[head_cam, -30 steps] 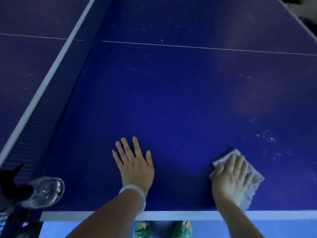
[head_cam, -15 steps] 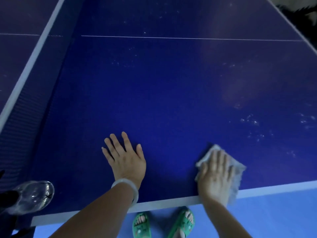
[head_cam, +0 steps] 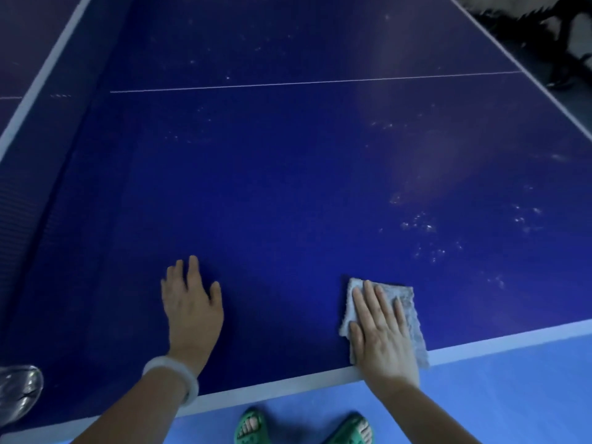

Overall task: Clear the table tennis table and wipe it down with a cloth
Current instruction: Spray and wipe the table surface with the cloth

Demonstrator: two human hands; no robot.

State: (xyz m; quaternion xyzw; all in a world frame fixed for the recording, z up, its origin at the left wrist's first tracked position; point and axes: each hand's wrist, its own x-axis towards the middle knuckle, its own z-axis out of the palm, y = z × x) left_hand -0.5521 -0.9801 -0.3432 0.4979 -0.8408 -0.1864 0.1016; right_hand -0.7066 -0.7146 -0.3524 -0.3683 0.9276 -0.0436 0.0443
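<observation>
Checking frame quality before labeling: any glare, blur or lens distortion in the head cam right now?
Head view: dim, blue-tinted light; a pale hazy sheen on the table at right, around the white specks; table lines bow from the wide angle; the left hand and the right hand on the cloth look soft; the clear bottle at lower left is cropped.

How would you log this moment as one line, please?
stage: wiping | right hand: flat on cloth at table edge | left hand: flat on table
</observation>
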